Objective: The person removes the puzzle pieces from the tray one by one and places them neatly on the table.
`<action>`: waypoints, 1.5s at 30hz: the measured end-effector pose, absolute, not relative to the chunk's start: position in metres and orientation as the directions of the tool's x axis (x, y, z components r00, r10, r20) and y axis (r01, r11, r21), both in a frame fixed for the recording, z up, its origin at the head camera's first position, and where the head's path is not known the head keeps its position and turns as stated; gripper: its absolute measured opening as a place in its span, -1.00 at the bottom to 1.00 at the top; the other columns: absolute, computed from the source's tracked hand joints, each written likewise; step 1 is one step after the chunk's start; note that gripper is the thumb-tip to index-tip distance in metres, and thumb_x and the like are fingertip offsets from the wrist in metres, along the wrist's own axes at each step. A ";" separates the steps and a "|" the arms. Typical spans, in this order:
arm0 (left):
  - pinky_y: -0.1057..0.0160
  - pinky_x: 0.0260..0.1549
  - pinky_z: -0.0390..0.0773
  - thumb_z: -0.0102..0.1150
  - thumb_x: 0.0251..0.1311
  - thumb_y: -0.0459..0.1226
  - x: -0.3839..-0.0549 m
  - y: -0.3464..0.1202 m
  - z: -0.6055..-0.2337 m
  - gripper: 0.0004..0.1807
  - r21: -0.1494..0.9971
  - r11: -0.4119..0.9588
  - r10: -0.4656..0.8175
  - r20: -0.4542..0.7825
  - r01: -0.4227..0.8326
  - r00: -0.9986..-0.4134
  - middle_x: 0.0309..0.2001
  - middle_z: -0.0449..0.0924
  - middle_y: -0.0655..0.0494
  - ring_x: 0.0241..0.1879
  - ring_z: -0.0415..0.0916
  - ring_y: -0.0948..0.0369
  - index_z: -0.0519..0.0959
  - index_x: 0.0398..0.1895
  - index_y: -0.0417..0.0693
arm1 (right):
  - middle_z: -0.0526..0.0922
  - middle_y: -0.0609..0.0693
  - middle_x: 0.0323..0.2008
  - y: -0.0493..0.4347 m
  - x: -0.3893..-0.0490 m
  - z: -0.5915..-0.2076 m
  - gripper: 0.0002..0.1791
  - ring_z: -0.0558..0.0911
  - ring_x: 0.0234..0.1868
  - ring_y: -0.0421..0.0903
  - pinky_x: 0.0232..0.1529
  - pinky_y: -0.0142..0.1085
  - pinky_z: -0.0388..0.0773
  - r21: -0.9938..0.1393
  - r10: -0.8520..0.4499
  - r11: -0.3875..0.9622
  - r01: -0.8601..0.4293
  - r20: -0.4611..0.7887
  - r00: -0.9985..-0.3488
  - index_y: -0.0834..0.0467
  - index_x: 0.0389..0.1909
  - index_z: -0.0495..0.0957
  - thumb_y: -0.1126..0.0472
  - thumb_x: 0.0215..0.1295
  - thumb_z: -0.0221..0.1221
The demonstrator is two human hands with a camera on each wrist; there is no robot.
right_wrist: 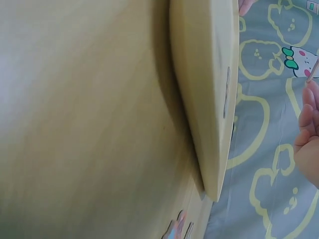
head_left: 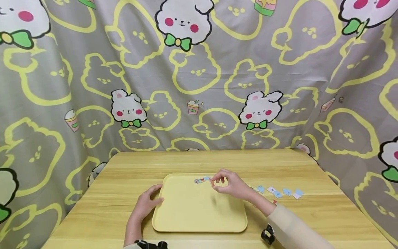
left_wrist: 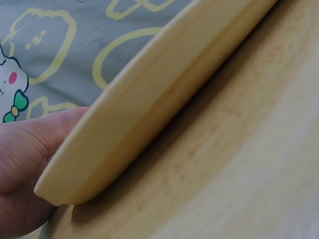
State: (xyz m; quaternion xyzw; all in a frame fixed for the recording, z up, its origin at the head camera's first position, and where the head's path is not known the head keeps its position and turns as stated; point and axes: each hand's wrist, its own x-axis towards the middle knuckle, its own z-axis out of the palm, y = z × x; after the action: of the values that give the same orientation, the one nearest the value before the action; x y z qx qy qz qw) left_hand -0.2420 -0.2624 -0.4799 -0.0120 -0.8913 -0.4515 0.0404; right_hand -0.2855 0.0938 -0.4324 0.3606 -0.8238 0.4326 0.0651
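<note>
A yellow tray (head_left: 199, 211) lies on the wooden table. At its left side, my left hand (head_left: 146, 204) holds the rim, thumb and fingertips against the edge; the left wrist view shows part of that hand (left_wrist: 25, 154) beside the tray wall. My right hand (head_left: 230, 185) is raised over the tray's upper right part and pinches a small orange puzzle piece (head_left: 212, 182) between thumb and fingers. Just left of it, a short row of joined puzzle pieces (head_left: 201, 180), blue and red, lies near the tray's far edge.
Right of the tray, several loose puzzle pieces (head_left: 287, 192) in blue and pink lie on the table (head_left: 323, 221). A small red piece (head_left: 275, 201) is close to the right sleeve. A patterned grey curtain (head_left: 199, 79) hangs behind the table and along both sides.
</note>
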 end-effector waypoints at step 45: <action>-0.20 0.43 0.18 0.29 0.21 -0.26 -0.242 -0.264 -0.478 -0.38 0.792 0.610 0.006 0.035 0.031 -0.999 0.39 0.36 -0.19 0.45 0.16 -0.19 0.40 0.36 -0.09 | 0.55 -0.02 -0.31 0.154 -0.269 -0.437 -0.81 0.41 -0.30 -0.14 -0.31 -0.29 0.46 -0.700 -0.517 0.441 -0.562 0.315 -0.796 0.02 -0.15 0.61 0.18 0.22 0.31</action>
State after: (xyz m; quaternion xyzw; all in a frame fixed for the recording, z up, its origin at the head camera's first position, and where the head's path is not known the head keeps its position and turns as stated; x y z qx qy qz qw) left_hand -0.2421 -0.2643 -0.4785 -0.0103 -0.8971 -0.4414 0.0142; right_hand -0.2694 0.1539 -0.4373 0.3181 -0.8483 0.4225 0.0271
